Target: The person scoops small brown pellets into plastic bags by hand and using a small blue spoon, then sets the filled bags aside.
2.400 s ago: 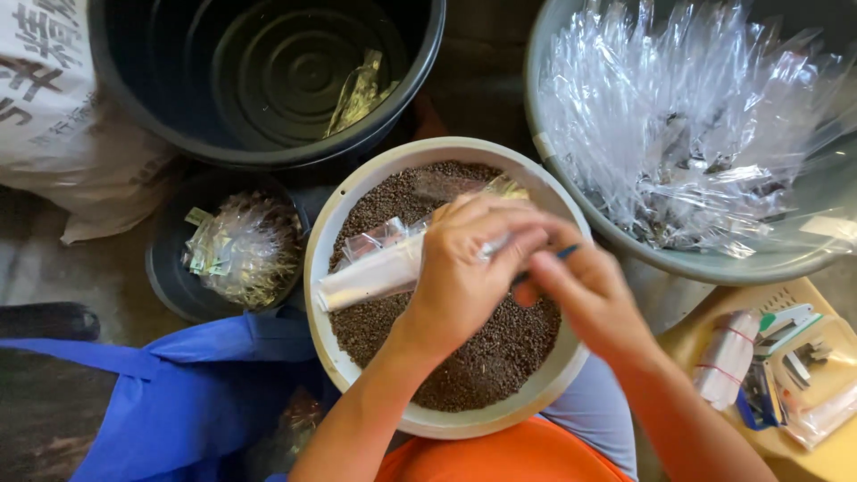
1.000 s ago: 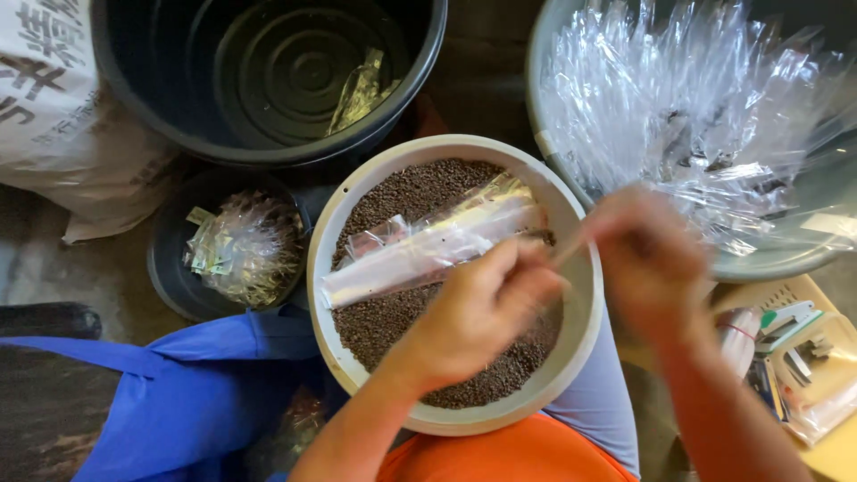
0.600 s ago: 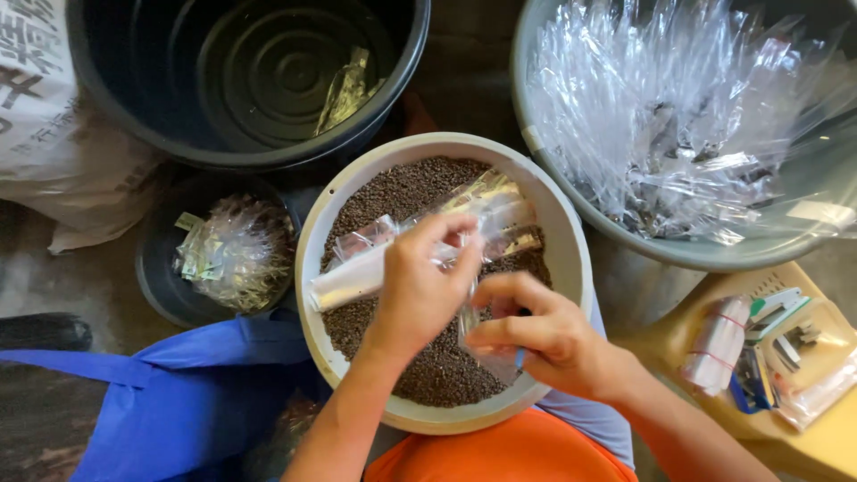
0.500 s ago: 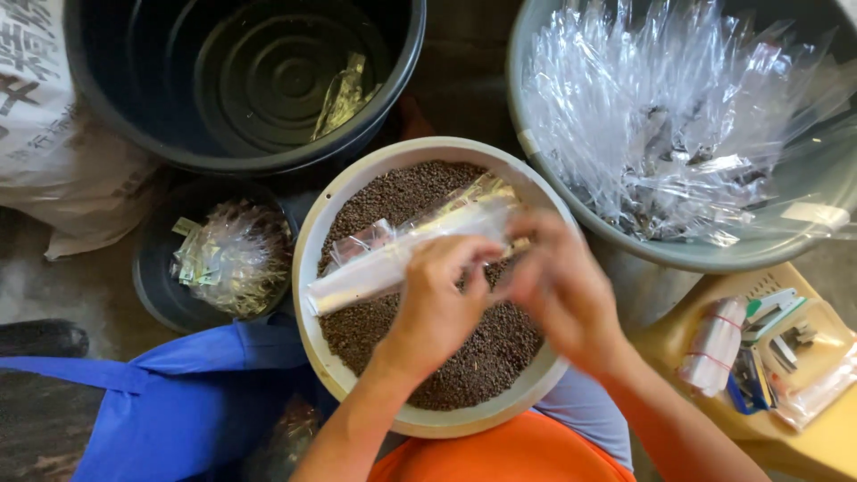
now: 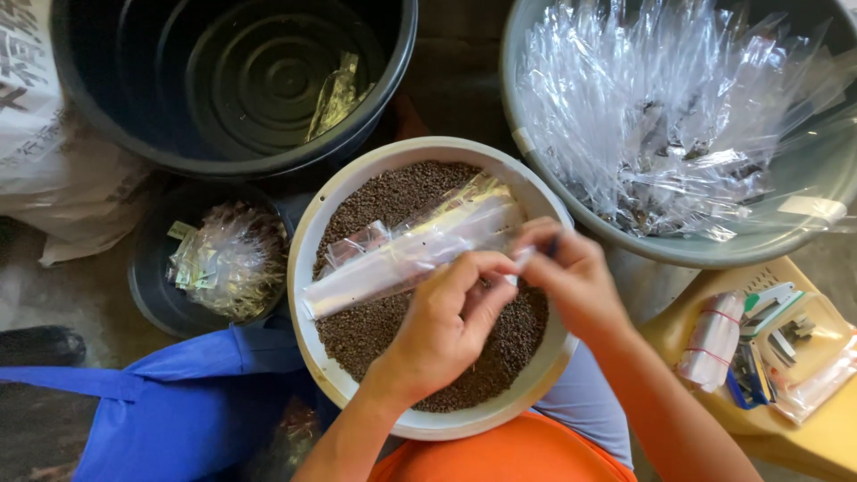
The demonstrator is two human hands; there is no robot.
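Over the white bowl (image 5: 308, 268) of brown grains (image 5: 393, 192), both hands meet near the middle. The left hand (image 5: 446, 326) comes up from 6 o'clock, its fingers curled and pinched shut on the end of a long clear plastic bag (image 5: 411, 254). The right hand (image 5: 576, 281) comes in from 4 o'clock, its fingertips pressed together on the same bag end. The bag lies across the grains and points toward 9 o'clock. A grey tub (image 5: 553, 192) full of clear bags sits at 2 o'clock, and a black bucket (image 5: 223, 165) at 11 o'clock.
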